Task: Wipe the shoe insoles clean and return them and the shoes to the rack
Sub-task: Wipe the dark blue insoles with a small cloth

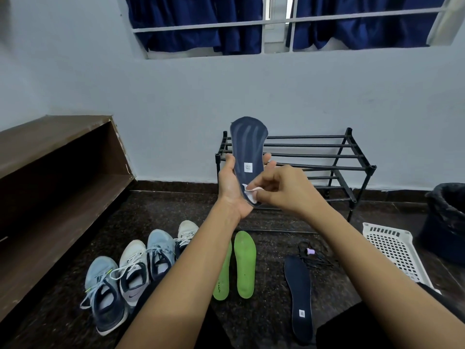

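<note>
The dark speckled floor (271, 238) lies open between the near row of shoes and the black shoe rack (327, 157) against the far wall. Both rack shelves of thin bars are bare. On the left a brown wooden shelf unit (63, 172) hems the floor in. On the right a white perforated basket (395, 250) lies on the floor, and a dark bin lined with a black bag (445, 217) stands just beyond it.

The left hand (232, 187) holds a navy insole (247, 147) upright in front of the rack's left end, with its fingers wrapped around the heel end and the toe end pointing up. The insole shows pale streaks near the toe and a small white label at mid-length. The right hand (281, 187) pinches a small white wipe (251, 193) between its curled fingers and presses it on the insole's heel part.

Low on the floor, a second navy insole (299, 295) lies flat on the right with a white label near its close end. Two green insoles (245, 263) lie side by side in the middle, the left one partly hidden by the left forearm. Four sneakers stand in a row on the left: two light blue sneakers (105, 293) and two white sneakers (132, 273), alternating. A tangle of black cord with a small purple piece (310, 251) lies beyond the floor insole.
</note>
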`<action>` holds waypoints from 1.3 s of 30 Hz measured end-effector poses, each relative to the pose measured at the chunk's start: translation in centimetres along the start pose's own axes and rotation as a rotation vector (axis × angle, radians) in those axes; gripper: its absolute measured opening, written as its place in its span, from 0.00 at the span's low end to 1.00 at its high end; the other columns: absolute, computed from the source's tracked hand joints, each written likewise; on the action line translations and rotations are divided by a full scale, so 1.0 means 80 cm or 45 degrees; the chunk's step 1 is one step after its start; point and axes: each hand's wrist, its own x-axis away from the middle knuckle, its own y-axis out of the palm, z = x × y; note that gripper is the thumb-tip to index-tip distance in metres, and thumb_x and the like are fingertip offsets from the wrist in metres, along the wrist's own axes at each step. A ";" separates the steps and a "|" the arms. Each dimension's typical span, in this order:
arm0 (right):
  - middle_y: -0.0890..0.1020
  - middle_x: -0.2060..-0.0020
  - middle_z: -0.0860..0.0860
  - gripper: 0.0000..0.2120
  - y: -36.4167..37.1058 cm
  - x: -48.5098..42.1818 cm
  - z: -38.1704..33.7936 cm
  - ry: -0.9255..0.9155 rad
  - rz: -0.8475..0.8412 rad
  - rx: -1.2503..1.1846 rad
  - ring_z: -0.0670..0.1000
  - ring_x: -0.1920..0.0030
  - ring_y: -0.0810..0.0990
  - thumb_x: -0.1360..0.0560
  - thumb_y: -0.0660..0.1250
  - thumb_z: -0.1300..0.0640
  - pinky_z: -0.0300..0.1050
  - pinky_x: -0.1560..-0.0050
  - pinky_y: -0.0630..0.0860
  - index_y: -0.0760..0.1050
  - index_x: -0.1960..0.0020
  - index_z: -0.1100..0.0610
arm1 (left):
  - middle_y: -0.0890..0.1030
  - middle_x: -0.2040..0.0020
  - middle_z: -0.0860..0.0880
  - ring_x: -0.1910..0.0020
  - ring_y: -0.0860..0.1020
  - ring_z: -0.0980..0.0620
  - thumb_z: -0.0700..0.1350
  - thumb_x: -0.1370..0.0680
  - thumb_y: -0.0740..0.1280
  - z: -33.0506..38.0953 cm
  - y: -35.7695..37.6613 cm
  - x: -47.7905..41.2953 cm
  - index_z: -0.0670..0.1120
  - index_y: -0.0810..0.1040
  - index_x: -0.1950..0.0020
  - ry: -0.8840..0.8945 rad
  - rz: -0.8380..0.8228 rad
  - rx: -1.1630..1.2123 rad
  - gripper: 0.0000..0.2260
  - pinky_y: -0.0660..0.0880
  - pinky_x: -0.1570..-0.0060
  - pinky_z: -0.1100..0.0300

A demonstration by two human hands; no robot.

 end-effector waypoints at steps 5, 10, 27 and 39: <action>0.83 0.64 0.47 0.12 0.003 0.001 0.008 -0.252 0.011 0.132 0.43 0.65 0.80 0.32 0.72 0.65 0.33 0.58 0.76 0.84 0.51 0.55 | 0.83 0.50 0.44 0.50 0.82 0.46 0.65 0.19 0.48 -0.005 -0.002 0.001 0.40 0.78 0.38 -0.007 -0.037 0.031 0.33 0.80 0.53 0.52; 0.85 0.61 0.51 0.09 0.013 -0.002 0.019 -0.311 0.218 0.277 0.53 0.56 0.80 0.32 0.72 0.62 0.49 0.55 0.78 0.84 0.52 0.54 | 0.83 0.55 0.45 0.59 0.83 0.48 0.65 0.19 0.47 -0.017 0.003 0.005 0.41 0.81 0.48 -0.040 -0.049 -0.028 0.33 0.80 0.58 0.57; 0.71 0.65 0.36 0.09 0.026 -0.006 0.018 -0.270 0.254 0.193 0.46 0.50 0.66 0.33 0.75 0.59 0.37 0.47 0.62 0.84 0.54 0.49 | 0.83 0.54 0.45 0.58 0.81 0.47 0.64 0.19 0.47 -0.005 -0.005 0.005 0.40 0.82 0.50 -0.015 -0.042 -0.023 0.34 0.78 0.58 0.58; 0.84 0.62 0.45 0.05 0.035 -0.006 0.026 -0.200 0.601 0.519 0.54 0.54 0.70 0.32 0.71 0.55 0.45 0.58 0.50 0.82 0.57 0.48 | 0.83 0.57 0.44 0.55 0.81 0.47 0.65 0.19 0.47 -0.029 0.004 0.007 0.43 0.80 0.47 -0.076 -0.012 -0.076 0.31 0.76 0.55 0.54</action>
